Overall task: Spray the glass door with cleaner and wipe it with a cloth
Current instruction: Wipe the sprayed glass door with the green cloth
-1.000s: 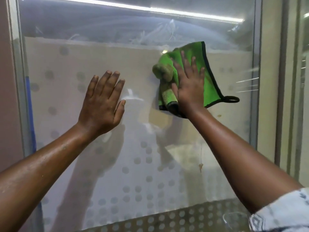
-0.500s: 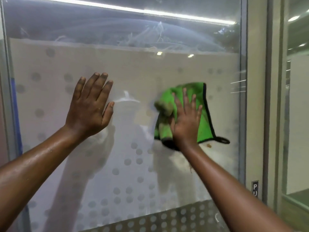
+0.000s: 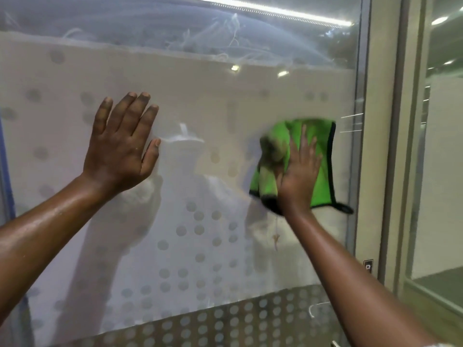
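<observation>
Flat fingers (image 3: 304, 140) press cloth (image 3: 322, 171)

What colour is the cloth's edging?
Black, around the green cloth, clearest in the head view.

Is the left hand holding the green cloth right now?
No, the left hand lies bare and flat on the glass door, while the right hand presses the green cloth against it.
</observation>
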### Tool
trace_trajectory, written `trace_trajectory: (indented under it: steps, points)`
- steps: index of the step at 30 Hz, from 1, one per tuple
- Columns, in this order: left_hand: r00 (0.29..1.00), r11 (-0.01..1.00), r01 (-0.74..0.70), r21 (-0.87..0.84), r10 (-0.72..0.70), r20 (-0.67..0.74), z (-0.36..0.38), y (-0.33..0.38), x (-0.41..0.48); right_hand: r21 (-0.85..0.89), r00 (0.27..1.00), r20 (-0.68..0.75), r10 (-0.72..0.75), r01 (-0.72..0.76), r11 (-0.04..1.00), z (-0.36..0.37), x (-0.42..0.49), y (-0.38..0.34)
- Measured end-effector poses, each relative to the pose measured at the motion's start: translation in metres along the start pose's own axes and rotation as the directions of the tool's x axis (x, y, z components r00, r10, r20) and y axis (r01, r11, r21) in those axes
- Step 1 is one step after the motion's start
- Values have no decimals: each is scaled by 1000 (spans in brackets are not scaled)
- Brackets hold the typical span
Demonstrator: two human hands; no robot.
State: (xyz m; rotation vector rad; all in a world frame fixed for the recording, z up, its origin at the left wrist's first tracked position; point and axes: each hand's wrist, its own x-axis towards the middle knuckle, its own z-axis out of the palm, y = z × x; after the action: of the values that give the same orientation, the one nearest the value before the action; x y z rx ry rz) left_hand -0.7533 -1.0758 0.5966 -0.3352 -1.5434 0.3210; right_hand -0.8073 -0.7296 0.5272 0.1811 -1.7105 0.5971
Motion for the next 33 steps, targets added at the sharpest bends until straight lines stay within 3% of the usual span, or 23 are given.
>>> trace_trajectory:
  steps: [4, 11, 14, 18, 20, 23, 25, 28, 30, 33]
  points:
    - [1000, 1000, -1, 7, 1, 4, 0, -1, 0, 16, 995, 66, -77, 76, 997, 6, -75, 26]
    - [1000, 1000, 7, 1, -7, -11, 0, -1, -1, -50, 988, 42, -147, 149, 988, -15, 53, 39]
    - [1000, 1000, 16, 14, -16, -13, 0, 0, -2, -31, 999, -8, 45, -46, 998, -25, 100, 22]
    - [1000, 1000, 20, 24, -20, -5, -1, 0, -2, 130, 940, -106, 325, -311, 941, -7, 111, -54]
    - [1000, 1000, 16, 25, -16, -2, 0, 1, -1, 104, 963, -81, 257, -248, 963, 3, 102, -98]
    - [1000, 999, 5, 43, -5, -7, 1, 0, -2, -68, 993, 19, -117, 118, 991, 22, 68, -150]
    - [1000, 999, 1, 45, -1, -14, 1, -1, -2, -83, 945, 82, -318, 324, 942, 28, 56, -160]
    - [1000, 999, -5, 37, 6, -29, 1, -2, -2, -41, 864, 144, -483, 493, 869, 15, 75, -132]
    - [1000, 1000, -4, 28, 5, -26, 1, -3, -2, -50, 869, 142, -474, 484, 873, 2, 97, -101]
    - [1000, 1000, 2, 22, -2, -19, 1, -4, -2, -12, 972, 31, -233, 233, 972, -17, 122, -53]
